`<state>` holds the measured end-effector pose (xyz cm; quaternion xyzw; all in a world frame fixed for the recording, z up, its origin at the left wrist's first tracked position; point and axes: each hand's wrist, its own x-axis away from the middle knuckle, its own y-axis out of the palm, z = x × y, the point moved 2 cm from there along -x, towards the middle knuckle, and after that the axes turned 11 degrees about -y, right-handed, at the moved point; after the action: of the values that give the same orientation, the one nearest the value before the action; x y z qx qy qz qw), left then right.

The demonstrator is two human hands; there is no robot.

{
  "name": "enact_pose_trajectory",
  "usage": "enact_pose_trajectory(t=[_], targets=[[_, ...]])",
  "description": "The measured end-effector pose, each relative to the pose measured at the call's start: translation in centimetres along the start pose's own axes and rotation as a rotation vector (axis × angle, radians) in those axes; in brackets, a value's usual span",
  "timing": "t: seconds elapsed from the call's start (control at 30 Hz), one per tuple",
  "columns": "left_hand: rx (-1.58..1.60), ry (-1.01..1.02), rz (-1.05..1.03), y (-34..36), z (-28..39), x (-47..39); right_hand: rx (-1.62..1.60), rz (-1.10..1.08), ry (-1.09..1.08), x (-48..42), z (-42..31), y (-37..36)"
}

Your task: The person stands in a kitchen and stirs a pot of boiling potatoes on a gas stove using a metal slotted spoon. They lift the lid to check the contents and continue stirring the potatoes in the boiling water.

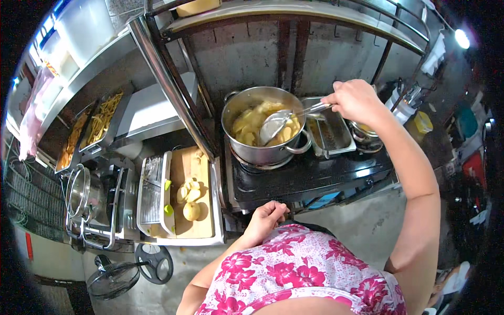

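My right hand is closed around the metal handle of a mesh skimmer. The skimmer's head rests in a steel stockpot among pale yellow pieces of food, which look like potato slices. The pot stands on a burner of the black stove. My left hand hovers in front of the stove's edge, close to my body, fingers curled and no object visible in them. To its left, a wooden cutting board holds a whole potato and several slices, beside a mandoline slicer.
A rectangular steel pan sits right of the pot, with a smaller pot beyond it. Trays of fried strips stand at the left. A metal post rises beside the stove. On the floor is a fan.
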<state>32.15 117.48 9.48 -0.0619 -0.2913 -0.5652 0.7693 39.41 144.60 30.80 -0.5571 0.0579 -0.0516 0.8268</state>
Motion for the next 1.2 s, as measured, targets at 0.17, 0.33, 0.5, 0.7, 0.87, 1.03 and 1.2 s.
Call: enact_pose_trajectory(t=[0.17, 0.33, 0.5, 0.7, 0.87, 1.03, 1.2], targets=[[0.002, -0.001, -0.009, 0.2, 0.0, -0.4, -0.041, 0.033, 0.018, -1.1, -1.2, 2.2], [0.020, 0.008, 0.002, 0.4, -0.2, -0.7, -0.086, 0.096, -0.019, -2.0, -0.5, 0.3], [0.015, -0.012, 0.026, 0.4, -0.3, -0.8, -0.063, 0.215, -0.036, -2.5, 0.0, -1.6], [-0.021, 0.043, -0.001, 1.0, -0.3, -0.8, -0.043, 0.225, -0.018, -3.7, -0.4, 3.6], [-0.023, 0.095, -0.023, 1.1, -0.6, -0.9, -0.106, 0.016, 0.125, -2.2, -0.1, 4.0], [-0.007, -0.018, -0.034, 1.2, -0.3, -0.6, -0.107, -0.082, 0.124, 1.0, -0.5, -0.1], [-0.027, 0.016, -0.037, 1.3, -0.4, -1.1, -0.129, 0.027, 0.190, 3.7, -0.1, -3.8]])
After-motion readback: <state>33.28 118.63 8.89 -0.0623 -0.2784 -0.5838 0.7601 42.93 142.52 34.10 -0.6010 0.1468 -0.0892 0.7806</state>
